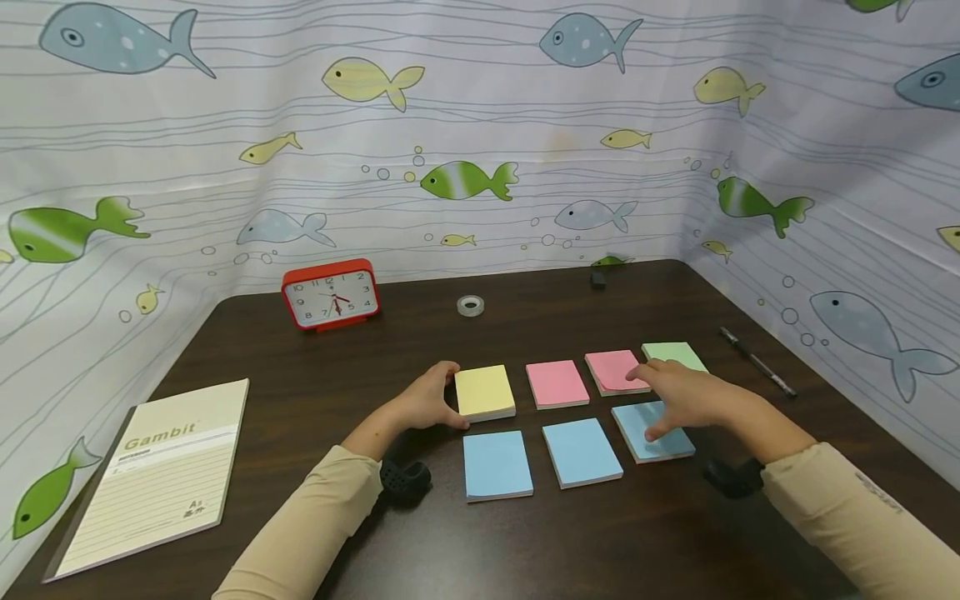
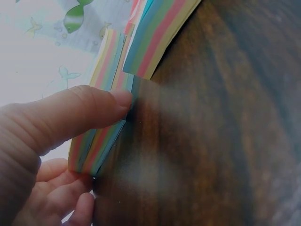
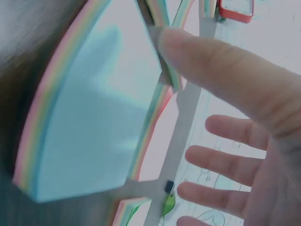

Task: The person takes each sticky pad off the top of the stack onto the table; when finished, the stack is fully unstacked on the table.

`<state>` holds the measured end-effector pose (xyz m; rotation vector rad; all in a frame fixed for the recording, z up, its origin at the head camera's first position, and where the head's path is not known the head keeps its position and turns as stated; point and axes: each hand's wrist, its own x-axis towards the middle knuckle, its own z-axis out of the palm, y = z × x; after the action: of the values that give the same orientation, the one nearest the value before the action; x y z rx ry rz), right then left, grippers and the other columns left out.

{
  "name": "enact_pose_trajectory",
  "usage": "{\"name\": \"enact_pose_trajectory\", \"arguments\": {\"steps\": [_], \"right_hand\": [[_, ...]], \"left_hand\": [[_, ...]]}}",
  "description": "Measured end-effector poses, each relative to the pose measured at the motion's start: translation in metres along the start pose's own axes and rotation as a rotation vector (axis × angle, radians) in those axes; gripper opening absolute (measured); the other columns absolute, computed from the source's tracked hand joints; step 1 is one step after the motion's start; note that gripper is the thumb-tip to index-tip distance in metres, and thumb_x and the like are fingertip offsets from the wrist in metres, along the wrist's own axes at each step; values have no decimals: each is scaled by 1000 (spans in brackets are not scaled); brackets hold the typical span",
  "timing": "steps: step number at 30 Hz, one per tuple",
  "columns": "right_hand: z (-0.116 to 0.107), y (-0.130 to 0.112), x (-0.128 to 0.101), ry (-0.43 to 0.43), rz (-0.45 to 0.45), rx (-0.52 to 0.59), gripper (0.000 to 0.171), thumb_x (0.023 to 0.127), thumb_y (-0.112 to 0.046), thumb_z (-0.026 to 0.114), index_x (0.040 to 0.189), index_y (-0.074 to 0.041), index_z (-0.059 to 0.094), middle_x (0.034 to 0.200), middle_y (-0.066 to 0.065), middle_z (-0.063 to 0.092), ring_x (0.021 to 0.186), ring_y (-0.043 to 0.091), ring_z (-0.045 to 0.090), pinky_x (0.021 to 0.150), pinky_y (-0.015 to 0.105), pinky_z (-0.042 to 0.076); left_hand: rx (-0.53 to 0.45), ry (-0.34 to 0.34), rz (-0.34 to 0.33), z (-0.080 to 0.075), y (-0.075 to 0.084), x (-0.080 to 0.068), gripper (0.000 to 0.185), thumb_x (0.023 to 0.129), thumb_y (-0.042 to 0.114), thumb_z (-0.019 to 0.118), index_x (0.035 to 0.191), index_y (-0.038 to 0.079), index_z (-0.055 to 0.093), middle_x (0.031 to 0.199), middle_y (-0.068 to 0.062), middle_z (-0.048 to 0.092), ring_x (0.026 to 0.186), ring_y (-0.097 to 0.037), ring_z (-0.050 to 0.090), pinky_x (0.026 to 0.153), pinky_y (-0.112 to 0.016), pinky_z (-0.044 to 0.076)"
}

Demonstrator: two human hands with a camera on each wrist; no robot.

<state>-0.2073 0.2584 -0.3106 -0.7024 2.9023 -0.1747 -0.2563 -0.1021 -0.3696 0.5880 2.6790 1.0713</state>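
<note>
Left hand (image 1: 423,402) gripping yellow pad (image 1: 484,392), right hand (image 1: 686,398) flat, fingers straight, on blue pad (image 1: 651,433)

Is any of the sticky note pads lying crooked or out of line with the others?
Yes. The blue pad under the right hand is turned slightly, out of square with the two other blue pads. The second pink pad also sits skewed, its top sheets shifted.

1. A dark brown wooden table (image 1: 315,400) fills the lower view, its grain faintly visible.
2. A pale curtain (image 1: 480,125) printed with blue, yellow and green fish, bubbles and wavy lines encloses the table on three sides.
3. The curtain meets in a corner at the table's far right.
4. Light is even and soft.
</note>
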Motion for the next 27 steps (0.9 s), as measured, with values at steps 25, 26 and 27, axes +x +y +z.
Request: {"name": "enact_pose_trajectory", "arguments": {"steps": [25, 26, 27], "right_hand": [[-6, -45, 45, 108, -137, -94, 49, 72, -36, 68, 111, -8, 56, 103, 8, 55, 89, 23, 53, 65, 39, 47], [-6, -47, 47, 108, -141, -99, 48, 73, -36, 68, 111, -9, 56, 102, 8, 56, 88, 22, 53, 64, 38, 47], [-6, -49, 49, 107, -145, -107, 47, 73, -36, 67, 110, -9, 56, 102, 8, 56, 87, 22, 53, 63, 37, 47]], "left_hand": [[10, -7, 0, 1, -4, 3, 86, 59, 17, 81, 127, -2, 31, 126, -16, 37, 114, -27, 39, 92, -38, 32], [10, -7, -2, 1, -4, 3, 86, 59, 17, 81, 127, -1, 31, 126, -16, 37, 115, -27, 39, 92, -38, 32], [12, -7, -2, 1, -4, 3, 86, 59, 18, 81, 127, -1, 31, 126, -16, 37, 114, -27, 39, 92, -38, 32]]}}
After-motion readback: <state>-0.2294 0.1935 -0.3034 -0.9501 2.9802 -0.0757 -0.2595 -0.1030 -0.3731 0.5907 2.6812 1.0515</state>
